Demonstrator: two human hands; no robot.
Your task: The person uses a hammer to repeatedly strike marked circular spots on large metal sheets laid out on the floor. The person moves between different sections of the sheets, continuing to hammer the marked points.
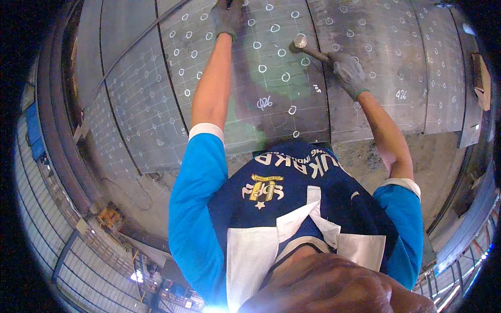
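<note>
Grasping the hammer [312, 51], the right hand [347, 73] points its head forward-left, toward the left hand [227, 20], whose grip cannot be judged.

Two hands [227, 20] [346, 74], one hammer [313, 52]

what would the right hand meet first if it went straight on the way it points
Beyond the hammer it holds, the right hand would likely meet the circle-marked plate; depth is hard to judge.
</note>
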